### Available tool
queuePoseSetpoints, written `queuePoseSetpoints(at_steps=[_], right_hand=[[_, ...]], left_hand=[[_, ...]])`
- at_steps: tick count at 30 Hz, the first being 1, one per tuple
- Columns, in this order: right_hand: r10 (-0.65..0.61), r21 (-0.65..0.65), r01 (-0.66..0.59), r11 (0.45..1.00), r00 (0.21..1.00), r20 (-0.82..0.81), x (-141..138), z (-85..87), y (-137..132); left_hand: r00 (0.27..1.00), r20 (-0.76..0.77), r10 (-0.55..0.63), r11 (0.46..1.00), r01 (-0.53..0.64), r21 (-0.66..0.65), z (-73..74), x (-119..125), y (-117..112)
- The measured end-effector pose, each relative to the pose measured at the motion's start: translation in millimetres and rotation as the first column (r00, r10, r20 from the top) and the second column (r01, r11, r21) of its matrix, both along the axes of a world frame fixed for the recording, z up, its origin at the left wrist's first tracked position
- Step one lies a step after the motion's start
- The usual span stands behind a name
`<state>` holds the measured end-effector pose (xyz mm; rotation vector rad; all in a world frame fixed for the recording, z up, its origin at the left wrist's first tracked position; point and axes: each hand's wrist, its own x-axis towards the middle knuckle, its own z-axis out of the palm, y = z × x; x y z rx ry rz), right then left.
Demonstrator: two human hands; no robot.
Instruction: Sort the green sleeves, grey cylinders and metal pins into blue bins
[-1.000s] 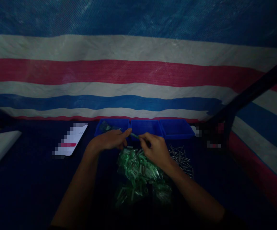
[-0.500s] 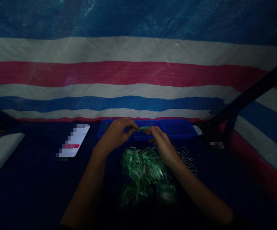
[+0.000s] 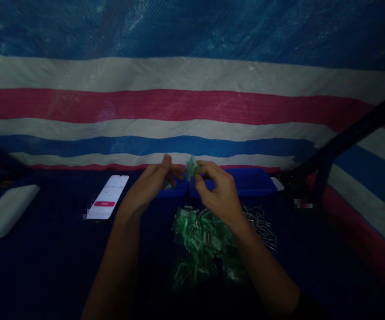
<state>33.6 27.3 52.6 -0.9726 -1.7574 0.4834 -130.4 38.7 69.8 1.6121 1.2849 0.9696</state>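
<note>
My right hand (image 3: 219, 190) is raised over the dark table and pinches a small green plastic piece (image 3: 191, 167) at its fingertips. My left hand (image 3: 152, 182) is beside it with fingers curled close to the same piece; what it grips, if anything, is hidden. Below both hands lies a heap of green plastic pieces (image 3: 203, 242). To the heap's right is a scatter of thin metal pins (image 3: 260, 224). Behind the hands stand joined blue trays (image 3: 250, 183).
A lit phone (image 3: 108, 203) lies left of my left hand. A white flat object (image 3: 4, 212) sits at the far left. A striped red, white and blue tarp (image 3: 192, 106) hangs behind the table. A dark bar (image 3: 352, 133) slants at the right.
Both hands have lifted from just above the heap to in front of the trays. The green piece, held level between them before, now stands up in my right fingertips.
</note>
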Motion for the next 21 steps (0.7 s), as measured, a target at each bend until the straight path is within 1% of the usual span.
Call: queuePoseSetpoints(at_steps=[1, 2, 5, 8, 11, 13, 15, 18, 19, 21], right_hand=[[0.023, 0.052, -0.027, 0.998, 0.997, 0.077, -3.3, -0.6, -0.9], [0.044, 0.080, -0.057, 0.995, 0.988, 0.146, -6.6, -2.2, -1.4], [0.065, 0.072, -0.091, 0.993, 0.951, 0.301, -15.0, -10.8, 1.2], [0.030, 0.059, -0.055, 0.997, 0.927, 0.375, -20.3, -18.7, 8.8], [0.011, 0.066, -0.040, 0.997, 0.919, 0.394, -22.4, -22.8, 16.8], [0.036, 0.057, -0.064, 0.996, 0.913, 0.406, -22.6, -25.0, 20.0], [0.082, 0.028, -0.101, 0.994, 0.913, 0.400, -22.6, -27.5, 21.1], [0.119, 0.003, -0.127, 0.992, 0.937, 0.330, -22.1, -30.9, 21.4], [0.109, 0.009, -0.117, 0.993, 0.949, 0.295, -21.5, -31.5, 21.8], [0.045, 0.034, -0.053, 0.998, 0.976, 0.214, -19.2, -31.8, 23.9]], left_hand=[[0.998, 0.042, 0.047, 0.998, -0.046, -0.040, -1.0, -2.8, 1.0], [0.996, 0.060, 0.067, 0.996, -0.063, -0.064, -2.4, -5.3, 2.1], [1.000, 0.024, 0.020, 0.996, -0.018, -0.090, -7.5, -10.3, 6.2], [1.000, 0.026, 0.017, 0.994, -0.014, -0.109, -13.0, -10.4, 11.2], [0.989, 0.107, 0.104, 0.985, -0.087, -0.149, -17.4, -7.3, 16.3], [0.979, 0.145, 0.143, 0.977, -0.116, -0.178, -20.3, -4.8, 19.2], [0.980, 0.137, 0.144, 0.978, -0.120, -0.171, -24.4, -3.2, 21.9], [0.984, 0.131, 0.121, 0.989, -0.109, -0.098, -32.5, -2.9, 26.0], [0.984, 0.138, 0.117, 0.992, -0.108, -0.068, -35.0, -3.3, 27.1], [0.985, 0.124, 0.120, 0.992, -0.122, 0.012, -38.0, -4.3, 28.9]])
